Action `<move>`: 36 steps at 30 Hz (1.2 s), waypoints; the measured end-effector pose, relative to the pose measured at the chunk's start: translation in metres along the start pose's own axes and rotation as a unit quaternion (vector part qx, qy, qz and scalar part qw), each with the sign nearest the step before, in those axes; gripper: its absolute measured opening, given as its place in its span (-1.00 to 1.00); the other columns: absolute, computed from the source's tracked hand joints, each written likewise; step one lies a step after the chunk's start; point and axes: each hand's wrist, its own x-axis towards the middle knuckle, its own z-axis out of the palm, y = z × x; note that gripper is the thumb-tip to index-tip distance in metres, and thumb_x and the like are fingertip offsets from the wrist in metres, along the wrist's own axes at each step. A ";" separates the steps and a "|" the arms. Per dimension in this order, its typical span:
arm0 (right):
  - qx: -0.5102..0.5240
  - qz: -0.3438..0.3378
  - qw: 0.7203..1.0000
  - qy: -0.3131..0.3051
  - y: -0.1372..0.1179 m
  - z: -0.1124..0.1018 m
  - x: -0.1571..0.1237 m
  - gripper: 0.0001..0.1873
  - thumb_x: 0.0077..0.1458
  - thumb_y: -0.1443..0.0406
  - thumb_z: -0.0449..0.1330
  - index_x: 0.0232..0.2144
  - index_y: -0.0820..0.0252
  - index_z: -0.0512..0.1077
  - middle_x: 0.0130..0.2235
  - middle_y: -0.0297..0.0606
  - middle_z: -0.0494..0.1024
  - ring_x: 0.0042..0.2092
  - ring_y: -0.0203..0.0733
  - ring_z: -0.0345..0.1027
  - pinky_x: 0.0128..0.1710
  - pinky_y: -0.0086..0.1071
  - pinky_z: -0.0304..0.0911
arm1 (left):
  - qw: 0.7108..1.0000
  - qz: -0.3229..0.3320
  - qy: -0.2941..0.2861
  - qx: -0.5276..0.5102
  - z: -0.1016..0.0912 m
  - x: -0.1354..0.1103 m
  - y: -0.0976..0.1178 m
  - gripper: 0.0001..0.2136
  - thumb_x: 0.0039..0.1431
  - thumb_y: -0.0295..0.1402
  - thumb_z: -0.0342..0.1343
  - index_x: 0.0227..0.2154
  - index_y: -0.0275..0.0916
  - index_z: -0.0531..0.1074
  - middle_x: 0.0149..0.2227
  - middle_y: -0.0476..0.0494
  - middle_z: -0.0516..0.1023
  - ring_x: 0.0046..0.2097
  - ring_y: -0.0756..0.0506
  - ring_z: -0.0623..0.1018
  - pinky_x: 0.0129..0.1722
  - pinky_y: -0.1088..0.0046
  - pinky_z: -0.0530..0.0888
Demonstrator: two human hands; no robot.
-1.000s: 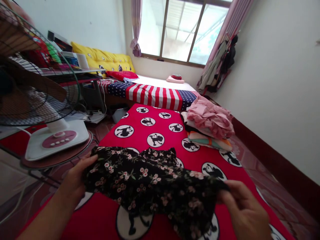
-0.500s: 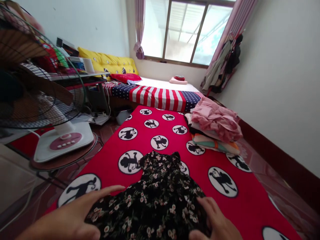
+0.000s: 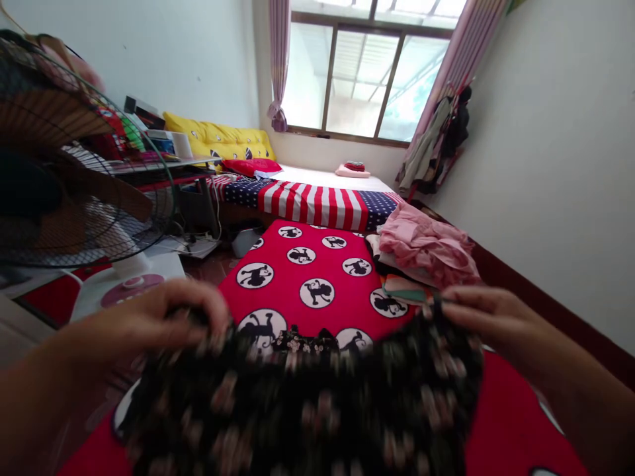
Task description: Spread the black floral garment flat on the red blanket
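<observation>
"Lettering first: what can you read from your station?"

"Any print on the blue-and-white box (image 3: pixel 161 141) on the desk (image 3: pixel 198 161) is too small on my feed. Motifs I can log. Red bedding (image 3: pixel 342 294): white roundels, each enclosing a black long-tailed figure. Striped bed cover (image 3: pixel 310 203), far side: red-and-white stripes, white stars on blue at both ends."

"Hands?"

"Left hand (image 3: pixel 159 320): palm down, fingers curled over the upper edge of the floral cloth (image 3: pixel 307 423), forearm entering from the left border of my view. Right hand (image 3: pixel 489 314): thumb and fingers pinching the opposite corner, forearm rising from the lower right. I log the pair as well apart, roughly level, both holding."

"Describe the cloth and its place."

"One piece: black ground, pink-and-white blooms, some green, blurred. Held up by its top edge between the hands, sagging at the middle, over the near end of the red bedding. Just beyond, a small ruffled floral part (image 3: pixel 302 345) shows; whether it joins the held piece I cannot tell."

"Adjacent stock?"

"Clothes pile (image 3: pixel 426 244), right edge of the bedding, beyond the right hand: crumpled pink fabric uppermost. Fan (image 3: pixel 131 205), left: round wire grille, pale base partly behind the left hand."
</observation>
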 end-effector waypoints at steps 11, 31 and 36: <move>-0.028 -0.145 0.982 0.118 0.101 0.068 0.083 -0.55 -0.13 0.17 0.31 -0.14 0.19 0.42 -0.07 -0.10 0.51 -0.07 -0.01 0.44 -0.15 -0.19 0.40 | 0.950 0.216 0.052 0.218 0.063 0.134 -0.083 -0.49 0.06 -0.27 0.21 0.10 -0.19 0.34 0.19 -0.26 0.30 0.24 -0.26 0.26 0.24 0.13 0.16; -0.389 -0.216 0.891 -0.087 0.127 0.170 0.057 -0.17 -0.17 0.58 0.01 0.20 0.04 0.20 0.01 -0.18 0.38 -0.02 -0.14 0.35 -0.05 -0.37 0.26 | 0.895 0.223 0.016 0.385 0.118 0.079 -0.165 -0.61 0.15 -0.36 0.07 0.07 -0.03 0.38 -0.19 -0.14 0.46 -0.10 -0.20 0.42 -0.06 0.18 0.38; -0.255 -0.233 0.937 -0.056 0.135 0.130 0.057 -0.63 -0.19 0.56 0.01 -0.41 0.15 0.50 -0.34 -0.28 0.41 -0.27 -0.24 0.36 -0.27 -0.43 0.25 | 0.939 0.209 0.059 0.266 0.110 0.083 -0.166 -0.87 0.11 -0.37 0.06 -0.37 -0.18 0.53 -0.33 -0.12 0.48 -0.19 -0.16 0.47 -0.14 0.29 0.38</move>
